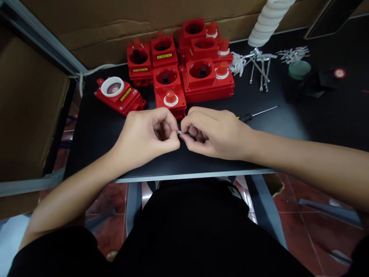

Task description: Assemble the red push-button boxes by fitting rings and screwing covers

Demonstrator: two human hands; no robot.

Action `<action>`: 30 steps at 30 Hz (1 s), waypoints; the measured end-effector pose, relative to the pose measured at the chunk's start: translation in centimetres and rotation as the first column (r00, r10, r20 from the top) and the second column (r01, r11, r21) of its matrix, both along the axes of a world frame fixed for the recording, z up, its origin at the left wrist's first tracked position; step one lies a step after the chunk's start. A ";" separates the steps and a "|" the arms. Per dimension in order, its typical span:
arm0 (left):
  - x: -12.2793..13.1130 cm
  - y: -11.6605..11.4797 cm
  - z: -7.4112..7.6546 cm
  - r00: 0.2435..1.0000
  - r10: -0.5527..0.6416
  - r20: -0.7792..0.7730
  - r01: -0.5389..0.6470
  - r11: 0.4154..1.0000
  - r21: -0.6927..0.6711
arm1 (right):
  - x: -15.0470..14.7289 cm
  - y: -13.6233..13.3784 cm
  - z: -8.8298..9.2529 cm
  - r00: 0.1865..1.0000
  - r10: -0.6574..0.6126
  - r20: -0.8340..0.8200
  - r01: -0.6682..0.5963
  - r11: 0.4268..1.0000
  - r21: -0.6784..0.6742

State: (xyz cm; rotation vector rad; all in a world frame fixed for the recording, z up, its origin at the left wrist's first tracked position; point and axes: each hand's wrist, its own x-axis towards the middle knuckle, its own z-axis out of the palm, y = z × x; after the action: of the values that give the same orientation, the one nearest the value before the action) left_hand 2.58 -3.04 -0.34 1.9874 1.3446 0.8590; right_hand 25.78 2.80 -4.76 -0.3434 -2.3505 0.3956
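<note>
My left hand (152,130) and my right hand (211,130) meet fingertip to fingertip over the front part of the black table. Both are closed in a pinch on one small whitish piece (180,132), whose kind is too small to make out. Just beyond my fingers stands a red box with a round opening and a small red lamp (170,98). A screwdriver (256,114) with a black handle lies beyond my right wrist, its shaft pointing right.
Several more red boxes (209,88) stand at the back. One with a white ring (112,87) lies tilted at left. White loops (238,63), metal rods (262,69), small whitish pieces (294,54) and a round greenish container (299,70) lie right, below a white ribbed hose (268,23).
</note>
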 end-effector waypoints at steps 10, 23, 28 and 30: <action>-0.1 0.1 0.0 0.998 -0.004 -0.070 0.005 1.000 0.009 | 0.0 -0.1 0.5 0.998 -0.058 0.034 0.049 0.975 0.217; -0.2 0.2 -0.3 1.000 0.011 -0.020 -0.011 1.000 0.006 | 0.4 -0.1 0.4 0.991 -0.074 0.109 0.074 0.997 0.004; -0.2 0.2 -0.2 1.000 -0.008 -0.028 0.008 1.000 0.016 | 0.2 0.0 0.3 0.994 -0.074 0.078 0.074 0.997 0.008; -0.2 0.3 -0.1 1.000 -0.003 -0.031 0.003 1.000 0.019 | 0.2 0.1 0.3 0.996 -0.074 0.048 0.075 0.997 -0.016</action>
State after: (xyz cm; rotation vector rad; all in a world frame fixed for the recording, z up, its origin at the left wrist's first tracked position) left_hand 2.35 -2.78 -0.49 2.0240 1.3553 0.8455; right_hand 25.95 2.85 -4.42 -0.4522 -2.3731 0.3768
